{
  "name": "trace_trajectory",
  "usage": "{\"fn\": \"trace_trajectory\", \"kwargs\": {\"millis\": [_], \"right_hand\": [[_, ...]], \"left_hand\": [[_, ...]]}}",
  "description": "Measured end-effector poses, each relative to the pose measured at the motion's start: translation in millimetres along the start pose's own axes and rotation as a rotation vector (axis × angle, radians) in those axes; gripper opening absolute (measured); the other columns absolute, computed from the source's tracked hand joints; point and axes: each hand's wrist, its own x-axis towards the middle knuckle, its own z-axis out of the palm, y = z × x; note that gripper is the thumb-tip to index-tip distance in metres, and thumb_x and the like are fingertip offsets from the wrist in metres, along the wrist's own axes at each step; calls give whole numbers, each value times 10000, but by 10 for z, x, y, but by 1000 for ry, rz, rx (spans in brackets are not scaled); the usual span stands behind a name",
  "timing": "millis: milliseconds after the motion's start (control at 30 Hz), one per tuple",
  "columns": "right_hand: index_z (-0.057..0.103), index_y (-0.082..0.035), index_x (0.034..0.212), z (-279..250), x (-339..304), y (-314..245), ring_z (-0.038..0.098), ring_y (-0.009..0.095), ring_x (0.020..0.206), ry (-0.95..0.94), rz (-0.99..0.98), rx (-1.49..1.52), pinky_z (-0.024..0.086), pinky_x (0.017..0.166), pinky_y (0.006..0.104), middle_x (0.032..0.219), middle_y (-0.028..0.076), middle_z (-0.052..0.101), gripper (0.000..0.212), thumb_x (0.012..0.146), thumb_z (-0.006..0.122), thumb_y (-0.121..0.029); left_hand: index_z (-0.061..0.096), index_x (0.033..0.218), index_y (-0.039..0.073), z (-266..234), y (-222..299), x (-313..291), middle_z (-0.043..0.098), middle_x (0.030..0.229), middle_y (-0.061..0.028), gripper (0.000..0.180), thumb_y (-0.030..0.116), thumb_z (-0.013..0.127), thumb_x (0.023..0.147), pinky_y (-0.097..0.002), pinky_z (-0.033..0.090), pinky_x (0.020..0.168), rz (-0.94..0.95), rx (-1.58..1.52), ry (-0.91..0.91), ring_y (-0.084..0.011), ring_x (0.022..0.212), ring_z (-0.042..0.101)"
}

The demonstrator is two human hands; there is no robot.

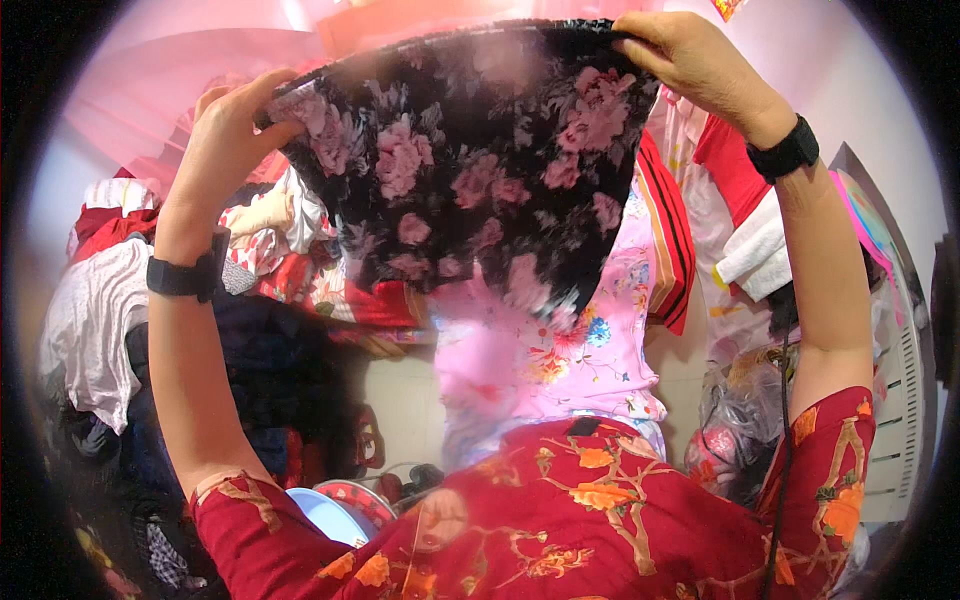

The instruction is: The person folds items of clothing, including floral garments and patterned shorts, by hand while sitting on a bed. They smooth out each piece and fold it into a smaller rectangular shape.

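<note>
A black cloth with pink flowers (470, 160) is stretched out high in front of me. My left hand (225, 140) grips its left corner and my right hand (690, 60) grips its upper right edge. Both wrists wear black bands. The cloth hangs down in a loose point over a pink flowered garment (560, 350) that lies below it. My sleeves and front are red with an orange flower print.
A heap of mixed clothes (110, 300) lies at the left, white, red and dark pieces among them. Folded white cloth (755, 255) and red striped fabric (670, 240) are at the right. A white slatted panel (905, 400) stands at the far right. A plastic bag (735, 420) sits low right.
</note>
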Motion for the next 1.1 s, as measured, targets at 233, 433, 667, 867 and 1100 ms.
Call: {"fn": "trace_trajectory", "kwargs": {"millis": [233,433,667,867,1100], "right_hand": [[618,-35,903,-376,27,-149,601,319,785,173,-150,-216,474,706,379,816,146,605,152,776,620,-118],[624,-45,850,-746,-35,-392,598,253,713,280,-240,-435,425,709,308,775,111,614,150,733,655,-134],[607,-1,720,-961,-249,-343,525,272,534,222,-118,-485,422,539,367,598,145,561,88,698,634,-82],[543,4,798,-984,-917,-769,564,263,743,-69,-77,-60,442,674,316,780,129,567,184,678,655,-78],[536,-14,756,-768,-1605,-1217,606,289,737,-461,-115,429,481,644,371,817,146,589,210,606,676,-62]], "left_hand": [[589,1208,201,-112,-221,-4,666,917,-41,319,144,566,895,-383,357,962,18,350,244,-192,786,618],[620,1134,26,-305,-374,-28,654,897,-30,282,-40,495,889,-234,455,780,-62,-623,199,-99,863,591],[526,1215,-63,-426,127,-289,597,1125,-105,454,61,639,794,-299,454,907,-103,-1323,-56,-163,982,588],[527,742,-19,-605,716,-803,517,878,-75,260,166,709,718,-287,407,735,-169,-891,-137,-165,807,509],[559,769,-38,-514,873,-1280,527,772,-86,22,-44,544,754,-268,416,595,-206,-452,-91,-167,665,533]]}}
